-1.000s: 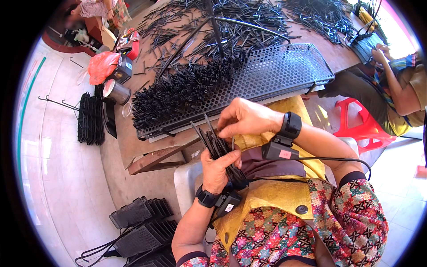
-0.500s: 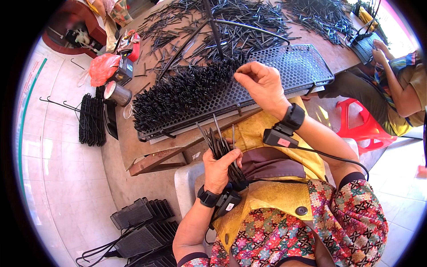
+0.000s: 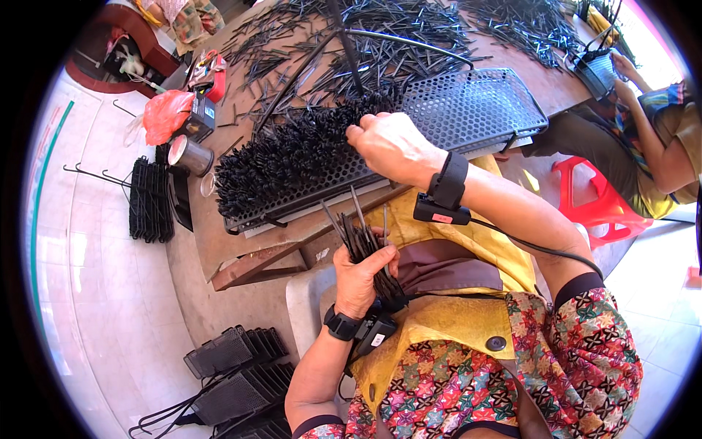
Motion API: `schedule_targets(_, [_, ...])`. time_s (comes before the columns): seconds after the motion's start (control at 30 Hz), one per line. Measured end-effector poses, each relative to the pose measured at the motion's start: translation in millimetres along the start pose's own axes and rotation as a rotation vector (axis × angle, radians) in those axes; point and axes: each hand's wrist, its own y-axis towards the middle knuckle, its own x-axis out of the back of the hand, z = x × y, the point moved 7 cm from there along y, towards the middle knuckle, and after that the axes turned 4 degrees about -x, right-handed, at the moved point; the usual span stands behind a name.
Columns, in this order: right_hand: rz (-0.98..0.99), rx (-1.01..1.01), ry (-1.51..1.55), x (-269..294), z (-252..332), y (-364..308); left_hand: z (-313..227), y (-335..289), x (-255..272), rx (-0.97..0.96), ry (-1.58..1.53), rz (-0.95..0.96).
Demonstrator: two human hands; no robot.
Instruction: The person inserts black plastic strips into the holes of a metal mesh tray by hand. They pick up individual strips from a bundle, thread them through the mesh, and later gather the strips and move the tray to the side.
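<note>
My left hand [image 3: 356, 284] is closed round a bundle of thin dark strips [image 3: 358, 240], held tips up in front of my yellow apron. A long black perforated metal rack [image 3: 479, 106] with a tall wire handle lies on the table. Its left part is densely packed with short black upright strips [image 3: 281, 157]; the right part shows bare holes. Over the rack, at the near edge of the packed strips, my right hand [image 3: 398, 148] is closed with fingertips pinched together. Whatever is between those fingertips is hidden.
Loose black strips [image 3: 395, 36] cover the table's far side. At its left stand a tin can [image 3: 191, 156], a red plastic bag [image 3: 168, 117] and a dark box. Stacked black racks [image 3: 238, 391] lie on the floor. A co-worker [image 3: 662, 139] sits at right near a red stool [image 3: 589, 201].
My right hand has moved left and slightly down along the rack, turning its back upward, to the packed strips' edge. My left hand stays put with its bundle.
</note>
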Motion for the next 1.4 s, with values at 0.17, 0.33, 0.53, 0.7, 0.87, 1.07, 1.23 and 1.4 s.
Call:
schedule_targets(0.17, [0.129,-0.142,0.572,7.0,9.3,-20.5,-0.3,-1.7,-4.9,0.021,-0.06,0.076])
schedule_targets(0.33, [0.473,-0.326,0.932,-7.3,14.5,-52.4,5.1,-3.5,-7.9,0.055,-0.083,0.143])
schedule_targets(0.53, [0.607,-0.668,1.214,-12.2,5.1,-94.0,13.4,-3.4,-1.7,0.084,-0.066,0.028])
schedule_targets(0.7, [0.424,-0.87,1.468,-19.3,-10.1,-112.6,16.2,-3.0,-6.2,0.13,-0.044,0.105])
schedule_targets(0.87, [0.124,-0.88,1.489,6.2,-39.5,-112.1,16.4,-4.3,-5.9,0.171,-0.101,0.098])
schedule_targets(1.07, [-0.35,0.092,0.27,67.8,12.2,-113.1,14.0,-1.7,-2.1,0.119,-0.269,-0.006])
schedule_targets(1.23, [-0.059,0.559,0.263,29.6,75.1,-140.0,16.5,-1.0,12.4,0.051,-0.225,-0.099])
schedule_targets(1.4, [0.016,0.542,0.414,30.2,76.0,-135.0,14.2,1.8,22.7,0.043,-0.182,-0.175])
